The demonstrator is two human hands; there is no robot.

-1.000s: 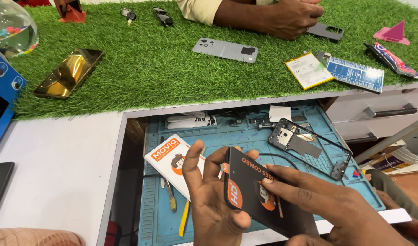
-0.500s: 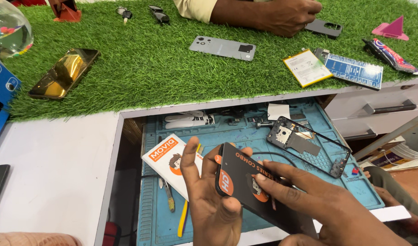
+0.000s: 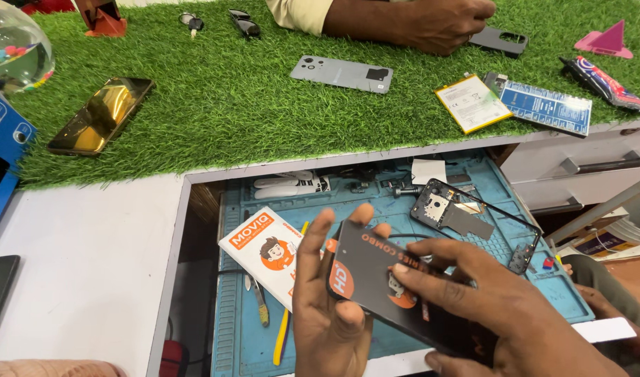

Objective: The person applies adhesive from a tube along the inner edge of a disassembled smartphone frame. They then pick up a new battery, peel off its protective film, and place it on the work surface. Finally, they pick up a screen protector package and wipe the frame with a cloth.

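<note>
My left hand (image 3: 332, 307) and my right hand (image 3: 494, 311) both hold a flat black phone screen panel (image 3: 383, 283) with orange stickers, tilted above the blue work mat (image 3: 473, 286). The left hand's thumb presses on the panel's near-left corner; the right hand's fingers lie across its top face. A white and orange box (image 3: 264, 250) lies on the mat just left of my left hand. An opened black phone frame (image 3: 466, 220) lies on the mat to the upper right of the panel.
Green turf (image 3: 229, 105) covers the counter beyond, carrying a gold phone (image 3: 102, 115), a grey phone back (image 3: 342, 73), a yellow-edged battery (image 3: 472, 103) and a blue packet (image 3: 547, 108). Another person's hand (image 3: 424, 21) rests on a black phone case. A yellow pry tool (image 3: 285, 328) lies on the mat.
The panel has been tilted and shifted slightly left in my hands; my left thumb has slid onto its lower-left corner. The view has drifted a little.
</note>
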